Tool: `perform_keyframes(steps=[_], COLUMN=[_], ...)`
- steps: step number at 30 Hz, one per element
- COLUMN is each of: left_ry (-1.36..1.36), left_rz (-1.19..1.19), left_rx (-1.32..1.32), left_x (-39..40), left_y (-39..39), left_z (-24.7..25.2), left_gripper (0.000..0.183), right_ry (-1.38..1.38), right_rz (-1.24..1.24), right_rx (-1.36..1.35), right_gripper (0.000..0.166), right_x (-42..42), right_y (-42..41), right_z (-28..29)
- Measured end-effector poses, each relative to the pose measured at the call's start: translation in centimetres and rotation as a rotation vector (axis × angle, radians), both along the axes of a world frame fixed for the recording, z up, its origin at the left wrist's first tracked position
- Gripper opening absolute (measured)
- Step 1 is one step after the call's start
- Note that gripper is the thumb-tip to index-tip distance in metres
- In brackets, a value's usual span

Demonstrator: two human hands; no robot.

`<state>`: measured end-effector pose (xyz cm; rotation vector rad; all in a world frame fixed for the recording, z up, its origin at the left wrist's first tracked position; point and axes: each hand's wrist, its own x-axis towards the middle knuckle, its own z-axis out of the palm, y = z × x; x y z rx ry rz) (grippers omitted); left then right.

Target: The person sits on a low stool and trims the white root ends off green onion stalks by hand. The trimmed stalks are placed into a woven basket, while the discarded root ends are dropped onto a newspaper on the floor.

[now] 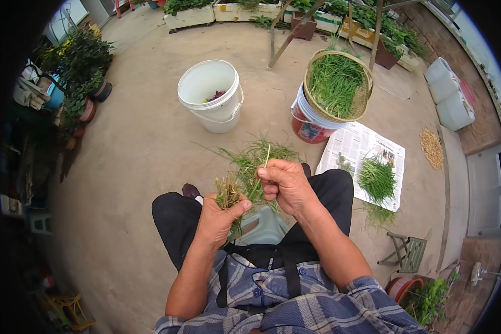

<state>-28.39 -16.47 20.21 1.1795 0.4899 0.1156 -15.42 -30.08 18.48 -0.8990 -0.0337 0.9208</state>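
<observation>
My left hand (221, 217) is closed around a bundle of thin green stalks (228, 193), their pale cut ends pointing up. To its right, my right hand (286, 181) pinches a single green stalk (266, 160) between thumb and forefinger. Loose grassy greens (250, 156) lie on the ground just beyond both hands. At the right, a bunch of greens (377, 179) rests on a spread newspaper (342, 144). A woven basket (361, 104) full of greens sits tilted on top of a bucket (304, 121).
A white plastic bucket (208, 85) with purple scraps inside stands ahead. A folding stool (412, 254) is at the right. Pale brown pieces (431, 148) lie heaped near the wall. Foam planters (191, 18) and wooden legs (290, 39) stand at the back, potted plants at the left.
</observation>
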Motion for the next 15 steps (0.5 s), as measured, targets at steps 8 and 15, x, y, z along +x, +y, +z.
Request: perform_keyframes(steps=[8,15], left_ry=[0.019,0.012], left_rz=[0.108,0.395], left_rx=[0.045,-0.035], left_x=[0.8,5.0], left_y=[0.2,-0.8], left_z=[-1.5,-2.8], left_gripper=[0.014,0.015], right_ry=[-0.025,-0.054], right_rz=[-0.422,-0.634], right_rx=[0.082,0.117], right_gripper=[0.014,0.016], right_x=[5.1,5.0], right_y=[-5.1,-6.9], right_z=[0.6,-0.5])
